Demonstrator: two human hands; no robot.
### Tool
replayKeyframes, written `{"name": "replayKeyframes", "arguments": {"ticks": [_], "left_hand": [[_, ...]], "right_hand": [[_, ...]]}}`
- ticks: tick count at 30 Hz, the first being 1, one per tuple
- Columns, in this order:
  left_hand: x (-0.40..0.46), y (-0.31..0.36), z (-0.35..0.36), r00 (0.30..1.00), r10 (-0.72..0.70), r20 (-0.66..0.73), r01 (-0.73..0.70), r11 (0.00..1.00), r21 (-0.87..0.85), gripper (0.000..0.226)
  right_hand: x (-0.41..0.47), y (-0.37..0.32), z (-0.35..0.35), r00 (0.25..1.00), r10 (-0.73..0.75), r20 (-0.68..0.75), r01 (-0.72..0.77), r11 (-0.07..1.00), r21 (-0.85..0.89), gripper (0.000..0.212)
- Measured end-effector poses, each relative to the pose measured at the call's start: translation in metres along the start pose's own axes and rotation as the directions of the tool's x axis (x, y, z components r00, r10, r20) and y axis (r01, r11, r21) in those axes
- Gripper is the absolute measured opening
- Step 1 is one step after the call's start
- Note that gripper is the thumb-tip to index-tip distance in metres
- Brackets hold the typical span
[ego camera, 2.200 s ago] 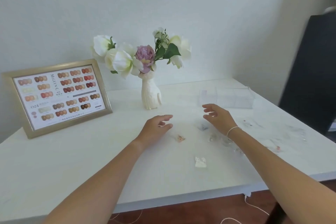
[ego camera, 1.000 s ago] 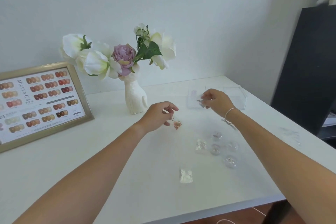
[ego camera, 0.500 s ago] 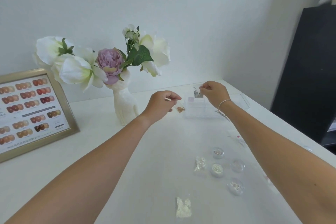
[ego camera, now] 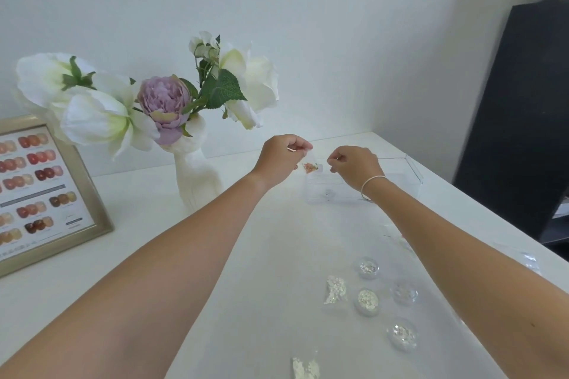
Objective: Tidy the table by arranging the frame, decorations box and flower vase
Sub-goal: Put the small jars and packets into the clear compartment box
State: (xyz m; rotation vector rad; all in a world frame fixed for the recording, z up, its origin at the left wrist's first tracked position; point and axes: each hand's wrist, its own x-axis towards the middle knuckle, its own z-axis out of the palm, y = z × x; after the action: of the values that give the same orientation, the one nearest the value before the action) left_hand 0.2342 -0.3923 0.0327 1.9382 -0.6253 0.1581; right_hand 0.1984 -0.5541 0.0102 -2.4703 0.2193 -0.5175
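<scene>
The clear decorations box (ego camera: 412, 177) stands open at the back right of the white table (ego camera: 147, 255). My left hand (ego camera: 277, 160) pinches a small clear bag of orange-pink bits (ego camera: 310, 167) above the box's left end. Beside it, my right hand (ego camera: 357, 166) hovers over the box with fingertips pinched together and nothing visible in them. A tiny silver item (ego camera: 329, 193) lies inside the box. The white flower vase (ego camera: 197, 181), filled with white and lilac flowers (ego camera: 163, 101), stands left of my hands. The gold frame (ego camera: 87, 191) leans at the far left.
Several small round jars of glitter (ego camera: 368, 300) and two clear packets of flakes (ego camera: 335, 286) lie on the table in front of the box. More clear packets (ego camera: 531, 260) lie near the right edge. A black cabinet (ego camera: 523, 120) stands close on the right.
Both hands rose from the table with small packets and moved back to the clear box. The silver packet that was in my right hand is no longer in its fingers.
</scene>
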Motion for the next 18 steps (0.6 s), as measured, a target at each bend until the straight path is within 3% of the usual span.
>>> {"name": "replayKeyframes", "arguments": {"ticks": [5, 12, 18], "left_hand": [[0.005, -0.001, 0.006, 1.0, -0.004, 0.029, 0.003, 1.0, 0.029, 0.014], [0.014, 0.001, 0.017, 0.999, 0.014, 0.049, -0.017, 0.998, 0.068, 0.017], [0.016, -0.003, 0.029, 0.995, -0.047, 0.093, 0.035, 0.991, 0.128, 0.025]], "right_hand": [[-0.004, 0.003, -0.004, 0.997, -0.018, -0.07, 0.016, 0.999, -0.038, 0.023], [-0.019, 0.012, -0.016, 0.994, -0.015, -0.104, 0.029, 0.991, 0.133, 0.017], [-0.039, 0.022, -0.024, 0.993, -0.047, -0.105, 0.065, 0.983, 0.173, 0.014]]}}
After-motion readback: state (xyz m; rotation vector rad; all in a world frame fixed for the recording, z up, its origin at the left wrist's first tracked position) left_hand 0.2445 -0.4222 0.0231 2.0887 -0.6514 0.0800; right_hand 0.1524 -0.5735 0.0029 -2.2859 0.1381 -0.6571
